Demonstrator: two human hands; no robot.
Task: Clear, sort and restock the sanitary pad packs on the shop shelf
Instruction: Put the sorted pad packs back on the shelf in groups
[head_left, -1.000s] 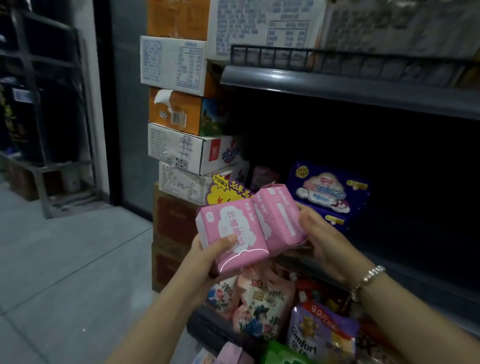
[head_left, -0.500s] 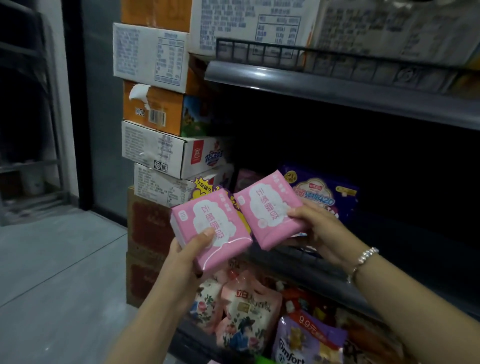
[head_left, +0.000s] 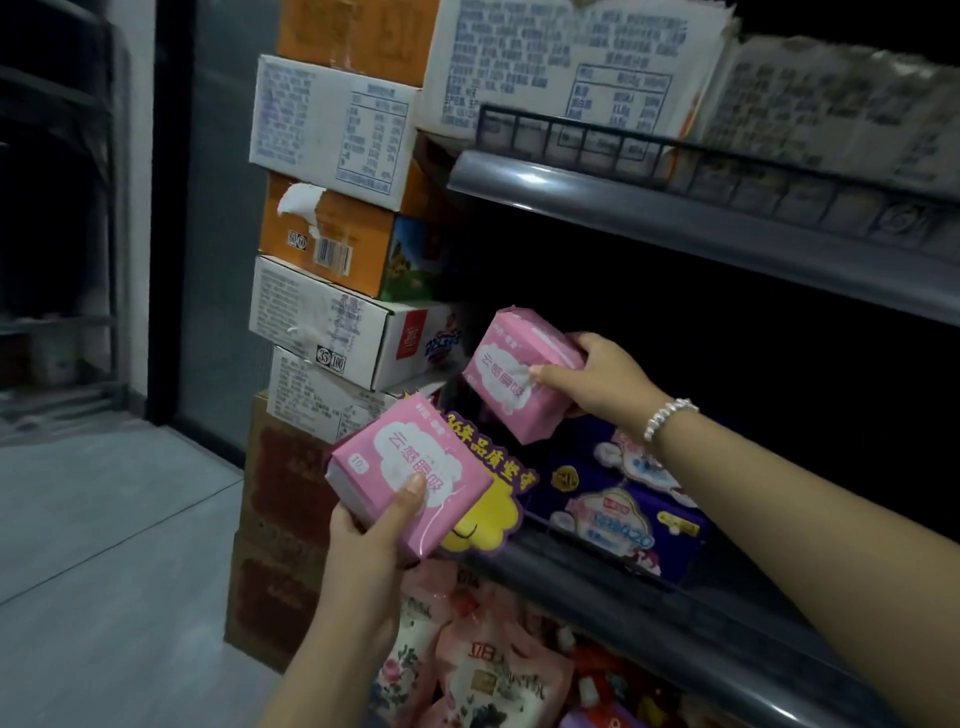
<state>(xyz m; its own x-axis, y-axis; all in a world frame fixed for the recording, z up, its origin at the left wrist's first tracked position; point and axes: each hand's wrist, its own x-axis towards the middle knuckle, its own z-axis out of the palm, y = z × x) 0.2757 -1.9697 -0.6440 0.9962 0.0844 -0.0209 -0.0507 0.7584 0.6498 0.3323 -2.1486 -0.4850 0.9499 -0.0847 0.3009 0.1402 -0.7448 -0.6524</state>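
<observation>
Head view: the left hand (head_left: 363, 540) grips one pink pad pack (head_left: 408, 475) in front of the shelf (head_left: 597, 577); up and right of it, the right hand (head_left: 602, 382) holds a second pink pack (head_left: 514, 374) above purple packs (head_left: 618, 514).

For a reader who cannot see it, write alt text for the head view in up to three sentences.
A person's right hand holds a pink pad pack at the mouth of a dark shop shelf, above purple pad packs. The left hand grips a second pink pack lower down, beside stacked cartons.
</observation>
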